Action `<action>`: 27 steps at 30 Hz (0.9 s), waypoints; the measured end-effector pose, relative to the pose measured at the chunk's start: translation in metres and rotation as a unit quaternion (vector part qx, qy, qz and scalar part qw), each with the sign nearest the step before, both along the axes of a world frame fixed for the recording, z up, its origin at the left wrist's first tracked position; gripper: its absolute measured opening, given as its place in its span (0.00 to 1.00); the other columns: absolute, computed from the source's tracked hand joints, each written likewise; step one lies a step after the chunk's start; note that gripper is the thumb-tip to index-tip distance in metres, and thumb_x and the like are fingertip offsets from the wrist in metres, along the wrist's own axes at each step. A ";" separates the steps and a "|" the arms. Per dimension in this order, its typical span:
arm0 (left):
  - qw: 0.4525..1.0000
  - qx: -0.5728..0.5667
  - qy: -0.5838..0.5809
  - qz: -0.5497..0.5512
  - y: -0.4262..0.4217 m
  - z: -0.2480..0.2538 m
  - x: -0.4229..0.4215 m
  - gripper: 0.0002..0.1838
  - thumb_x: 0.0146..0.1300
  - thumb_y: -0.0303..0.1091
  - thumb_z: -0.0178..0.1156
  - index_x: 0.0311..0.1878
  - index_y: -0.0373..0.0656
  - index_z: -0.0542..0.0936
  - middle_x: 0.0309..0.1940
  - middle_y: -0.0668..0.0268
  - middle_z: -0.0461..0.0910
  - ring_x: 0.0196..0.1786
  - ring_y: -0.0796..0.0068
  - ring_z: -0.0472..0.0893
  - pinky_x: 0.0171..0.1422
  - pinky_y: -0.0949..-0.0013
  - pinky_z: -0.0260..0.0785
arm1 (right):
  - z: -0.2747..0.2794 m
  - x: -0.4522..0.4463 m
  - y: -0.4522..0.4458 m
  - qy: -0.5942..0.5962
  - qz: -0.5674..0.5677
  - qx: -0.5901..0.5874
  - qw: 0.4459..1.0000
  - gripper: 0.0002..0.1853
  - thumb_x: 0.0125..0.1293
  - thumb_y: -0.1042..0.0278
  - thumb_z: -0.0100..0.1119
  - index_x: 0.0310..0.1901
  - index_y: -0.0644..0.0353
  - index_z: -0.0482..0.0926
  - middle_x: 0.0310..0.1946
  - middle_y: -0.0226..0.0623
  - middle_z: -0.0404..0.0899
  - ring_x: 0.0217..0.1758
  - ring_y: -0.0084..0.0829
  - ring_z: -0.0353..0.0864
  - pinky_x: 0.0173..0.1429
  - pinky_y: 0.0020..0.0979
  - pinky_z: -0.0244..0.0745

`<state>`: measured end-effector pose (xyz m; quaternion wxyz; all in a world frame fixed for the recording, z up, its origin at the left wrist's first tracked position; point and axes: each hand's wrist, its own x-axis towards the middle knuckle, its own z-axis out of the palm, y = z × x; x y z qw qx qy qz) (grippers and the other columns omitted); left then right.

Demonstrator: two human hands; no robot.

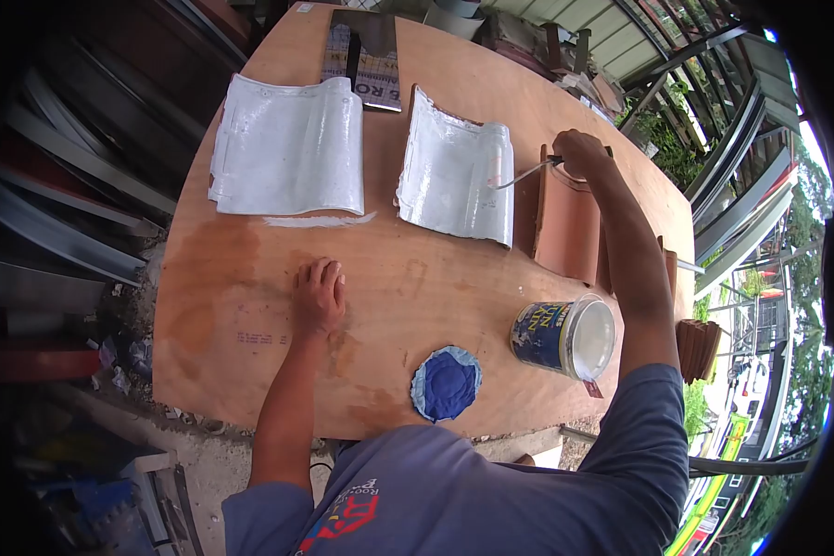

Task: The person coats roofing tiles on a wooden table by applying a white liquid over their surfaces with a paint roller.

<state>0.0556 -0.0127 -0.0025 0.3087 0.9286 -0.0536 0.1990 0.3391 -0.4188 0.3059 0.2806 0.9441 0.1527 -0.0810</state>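
Observation:
My right hand [582,155] is closed round the dark handle of a tool with a thin bent metal rod [528,173]. The rod's tip lies over the right part of a white-coated curved tile [454,171]. Below my right hand is an uncoated terracotta tile [567,227]. My left hand [321,295] rests on the wooden board [241,343], its fingers bent and close together; whether anything is under them is hidden. A larger white-coated tile [287,148] lies beyond it, with a white smear [320,221] along its near edge.
A paint tub [563,335] stands tilted in view at the board's near right. A round blue cloth-like item [447,383] lies near the front edge. A printed sheet [361,74] is at the far edge. Stacked tiles [697,350] and metal strips [65,232] flank the board.

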 end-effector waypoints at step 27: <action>0.793 -0.490 0.359 -0.045 -0.065 0.061 0.182 0.56 0.73 0.80 0.44 0.89 0.47 0.46 0.78 0.37 0.66 0.80 0.43 0.65 0.86 0.44 0.51 | -0.238 -0.341 0.075 0.031 -0.269 0.736 0.621 0.13 0.75 0.63 0.67 0.50 0.66 0.86 0.29 0.32 0.80 0.33 0.23 0.74 0.40 0.33 0.72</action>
